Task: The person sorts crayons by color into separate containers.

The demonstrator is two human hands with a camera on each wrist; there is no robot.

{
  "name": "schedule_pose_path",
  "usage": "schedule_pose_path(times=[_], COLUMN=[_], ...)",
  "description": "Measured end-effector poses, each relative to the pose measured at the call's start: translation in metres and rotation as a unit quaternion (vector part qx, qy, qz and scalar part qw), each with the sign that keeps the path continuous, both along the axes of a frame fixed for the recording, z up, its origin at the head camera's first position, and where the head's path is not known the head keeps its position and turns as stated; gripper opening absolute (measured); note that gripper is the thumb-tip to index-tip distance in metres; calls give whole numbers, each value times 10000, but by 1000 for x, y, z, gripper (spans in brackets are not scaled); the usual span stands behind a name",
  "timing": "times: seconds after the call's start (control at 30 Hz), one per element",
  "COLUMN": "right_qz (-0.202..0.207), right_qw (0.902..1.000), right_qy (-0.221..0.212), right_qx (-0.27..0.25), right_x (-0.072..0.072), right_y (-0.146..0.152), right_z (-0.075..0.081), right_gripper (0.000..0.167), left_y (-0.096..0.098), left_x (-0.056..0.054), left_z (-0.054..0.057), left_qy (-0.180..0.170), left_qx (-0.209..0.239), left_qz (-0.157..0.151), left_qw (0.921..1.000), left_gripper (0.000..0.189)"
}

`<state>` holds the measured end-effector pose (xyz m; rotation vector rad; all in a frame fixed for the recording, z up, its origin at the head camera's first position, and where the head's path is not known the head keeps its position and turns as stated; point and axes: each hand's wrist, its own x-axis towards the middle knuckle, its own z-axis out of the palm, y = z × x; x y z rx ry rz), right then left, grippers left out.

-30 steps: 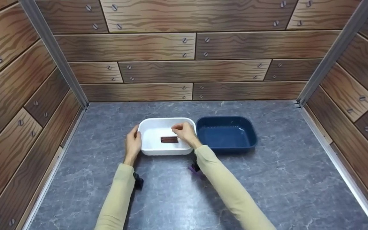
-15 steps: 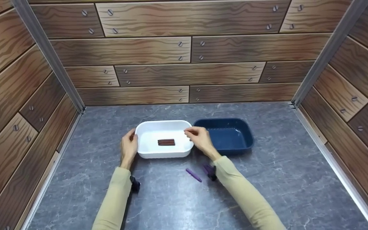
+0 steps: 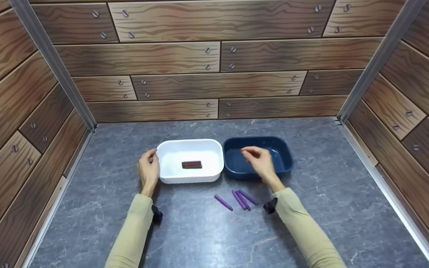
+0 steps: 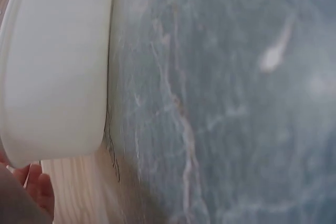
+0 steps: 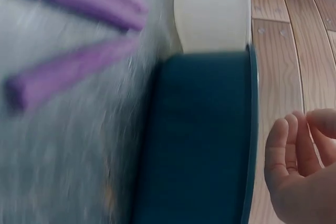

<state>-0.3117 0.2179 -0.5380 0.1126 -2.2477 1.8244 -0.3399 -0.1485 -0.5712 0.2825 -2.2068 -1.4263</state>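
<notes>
In the head view my left hand (image 3: 148, 169) is at the left end of a white rectangular dish (image 3: 164, 162), fingertips right at its rim. The left wrist view shows its loosely bent fingers (image 4: 46, 187) beside the dish's outer corner. Inside the dish, short dark-brown sticks (image 3: 191, 164) lie side by side. My right hand (image 3: 261, 162) is above a dark blue rectangular dish (image 3: 231, 169). Its thumb and fingertips are close together, with nothing visible between them, in the right wrist view too.
Several purple crayon-like sticks (image 3: 223, 202) lie on the grey marbled table (image 3: 192, 230), in front of the blue dish. The two dishes stand side by side, their ends close. Wood-patterned panels (image 3: 184, 87) enclose the back and both sides.
My right hand has moved right, from inside the white dish across its rim to above the blue dish. The purple sticks have come into sight. My left hand stays at the white dish.
</notes>
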Motion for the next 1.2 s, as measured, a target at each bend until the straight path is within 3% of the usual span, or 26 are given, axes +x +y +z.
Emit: schedule_pose_path(times=[0.13, 0.47, 0.63, 0.87, 1.03, 1.13, 1.2], right_qz=[-210, -953, -1438, -1881, -1901, -1836, -1755], right_qw=[9997, 9952, 9886, 9816, 9782, 9763, 9759], right_qy=[77, 179, 243, -337, -834, -1140, -1282], right_qx=[-57, -146, -369, -2, -11, -86, -200], right_x=[0, 15, 4, -9, -14, -17, -19], right_y=[20, 54, 79, 103, 110, 114, 118], right_z=[1, 20, 6, -12, -16, -20, -22], right_gripper=[19, 27, 28, 31, 38, 43, 45], left_y=[3, 18, 31, 50, 71, 80, 83], left_x=[0, 10, 17, 28, 50, 64, 68], left_z=[4, 9, 9, 12, 28, 41, 43], left_qy=[349, 859, 1034, 1265, 1421, 1503, 1442], left_qx=[-146, -349, -303, -308, -153, -181, -251], left_qz=[72, -353, -729, -1463, -2205, -2805, -3220], left_qw=[9993, 9951, 9915, 9806, 9649, 9478, 9354], left_gripper=[21, 18, 17, 18, 18, 16, 15])
